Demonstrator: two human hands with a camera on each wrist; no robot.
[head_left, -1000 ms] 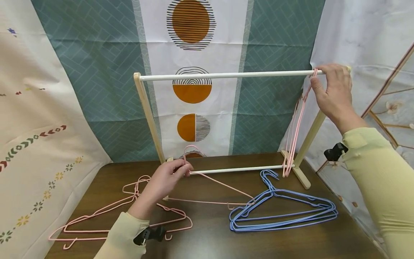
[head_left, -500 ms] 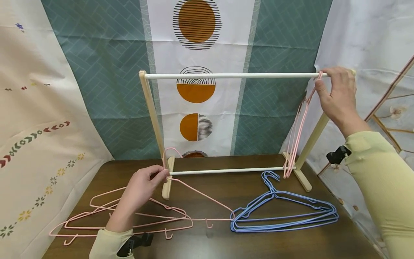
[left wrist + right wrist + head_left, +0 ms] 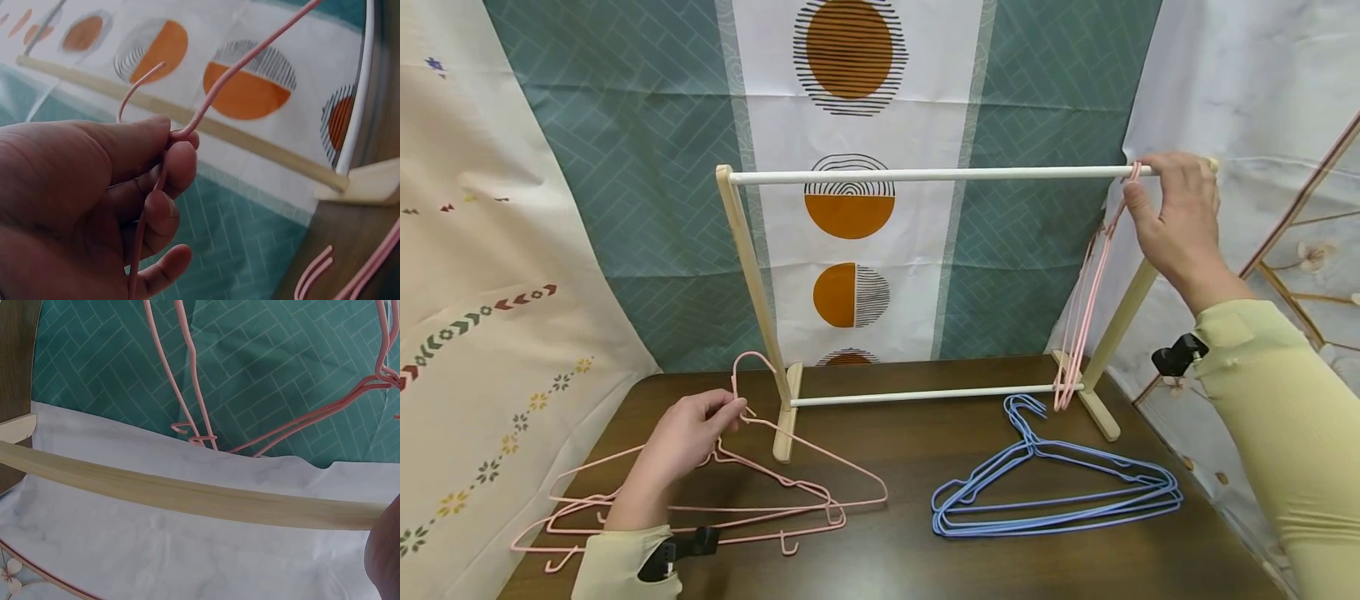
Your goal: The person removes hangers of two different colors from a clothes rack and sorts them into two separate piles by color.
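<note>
My left hand (image 3: 681,442) pinches a pink hanger (image 3: 240,64) between thumb and fingers just below its hook. This hanger is held over other pink hangers (image 3: 786,481) lying on the table at the left. At the right end of a clothes rack (image 3: 925,175), my right hand (image 3: 1183,217) grips the white top rail, thumb in front and fingers over it. Close beside that thumb, several pink hangers (image 3: 1085,333) hang from the rail. Only an edge of the right hand shows in the right wrist view.
Several blue hangers (image 3: 1028,442) lie stacked on the brown table (image 3: 887,567) at the right. The rack stands on wooden feet (image 3: 786,442) toward the back, with a low white crossbar (image 3: 925,395). Patterned cloths (image 3: 1037,267) hang behind and at both sides.
My left hand has moved left and slightly down with the pink hanger, from before the rack to over the pink hangers on the table. The right hand has stayed on the rail.
</note>
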